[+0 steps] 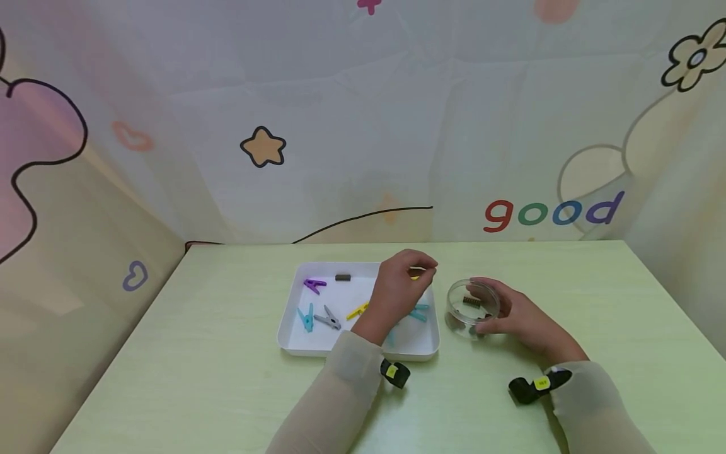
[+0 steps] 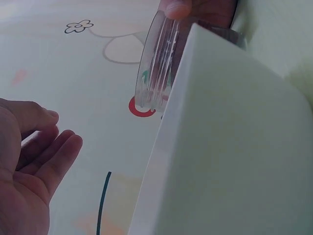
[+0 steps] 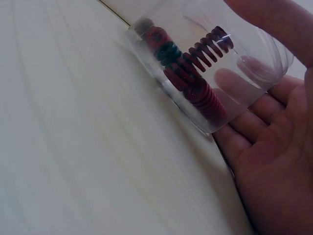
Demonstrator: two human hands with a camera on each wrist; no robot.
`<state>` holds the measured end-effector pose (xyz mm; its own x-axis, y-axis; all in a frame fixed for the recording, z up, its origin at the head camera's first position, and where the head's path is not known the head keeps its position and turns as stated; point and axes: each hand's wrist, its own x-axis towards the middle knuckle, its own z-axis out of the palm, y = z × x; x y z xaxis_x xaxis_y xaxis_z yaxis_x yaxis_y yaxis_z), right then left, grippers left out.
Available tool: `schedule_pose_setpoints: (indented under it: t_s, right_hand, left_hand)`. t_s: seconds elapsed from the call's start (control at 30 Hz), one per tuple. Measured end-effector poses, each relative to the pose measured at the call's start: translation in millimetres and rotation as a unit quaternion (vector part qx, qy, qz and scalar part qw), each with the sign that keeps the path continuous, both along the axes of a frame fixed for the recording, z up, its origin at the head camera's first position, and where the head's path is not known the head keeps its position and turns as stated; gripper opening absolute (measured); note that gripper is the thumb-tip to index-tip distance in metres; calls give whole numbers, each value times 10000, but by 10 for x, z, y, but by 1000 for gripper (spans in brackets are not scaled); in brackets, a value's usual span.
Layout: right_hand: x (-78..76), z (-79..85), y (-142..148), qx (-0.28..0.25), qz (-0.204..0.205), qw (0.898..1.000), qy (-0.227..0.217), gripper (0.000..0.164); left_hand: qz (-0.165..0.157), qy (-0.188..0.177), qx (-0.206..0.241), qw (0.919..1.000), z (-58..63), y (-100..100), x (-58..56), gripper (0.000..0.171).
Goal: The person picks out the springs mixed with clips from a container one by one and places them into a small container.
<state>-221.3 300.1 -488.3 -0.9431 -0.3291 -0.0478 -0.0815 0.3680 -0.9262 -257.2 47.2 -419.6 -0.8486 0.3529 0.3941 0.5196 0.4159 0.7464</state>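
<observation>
My right hand [image 1: 524, 321] grips a clear round plastic jar [image 1: 457, 321] on the table, thumb on one side and fingers round the other. Several coil springs, dark red and one green [image 3: 168, 53], show through its wall in the right wrist view. Above the right part of a white tray [image 1: 292, 343] hovers my left hand [image 1: 401, 287]. Its fingers are loosely bent with the thumb near them, and I see nothing held in the left wrist view. In the tray lies a dark spring-like piece [image 1: 343, 277] among several plastic clips, one purple [image 1: 314, 285].
Also in the tray are a grey clip [image 1: 329, 318], a light blue clip [image 1: 307, 318] and a yellow clip [image 1: 357, 310]. My left forearm hides part of the tray. A printed cloth [image 1: 363, 157] hangs behind the pale table [image 1: 198, 353].
</observation>
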Motion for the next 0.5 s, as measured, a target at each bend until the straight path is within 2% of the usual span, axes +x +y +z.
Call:
schedule_pose_setpoints:
  t_s: [0.5]
  right_hand:
    - [2,6,-14,30,-33,10000,-65,82]
  left_hand:
    - [258,-178,163,9994,74,-114,-48,13]
